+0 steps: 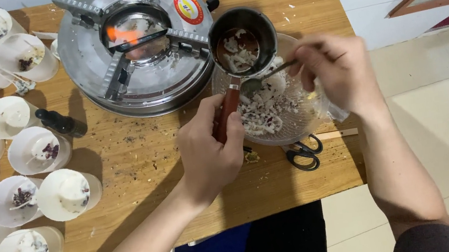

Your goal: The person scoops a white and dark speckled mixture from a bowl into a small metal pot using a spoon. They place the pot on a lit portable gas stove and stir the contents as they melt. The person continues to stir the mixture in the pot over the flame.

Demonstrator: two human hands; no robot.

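Left hand [208, 149] is wrapped around the red-brown handle [227, 114] of a small melting pot [241, 40]; fingers closed tight on it; handle's long axis runs from the palm up and away to the pot, held over the clear bowl [296, 127] of white wax flakes. Right hand [335, 71] pinches a metal spoon [265, 78]; spoon bowl points left, just below the pot rim, nearer the handle. Lit burner [134, 38] stands left of the pot.

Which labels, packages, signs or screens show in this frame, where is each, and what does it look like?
Sticker: on the steel burner, upper right of its top; round, red with a yellow centre.
Clear plastic bag: around the bowl of white chunks, under the right hand; unprinted.
No signs or screens.
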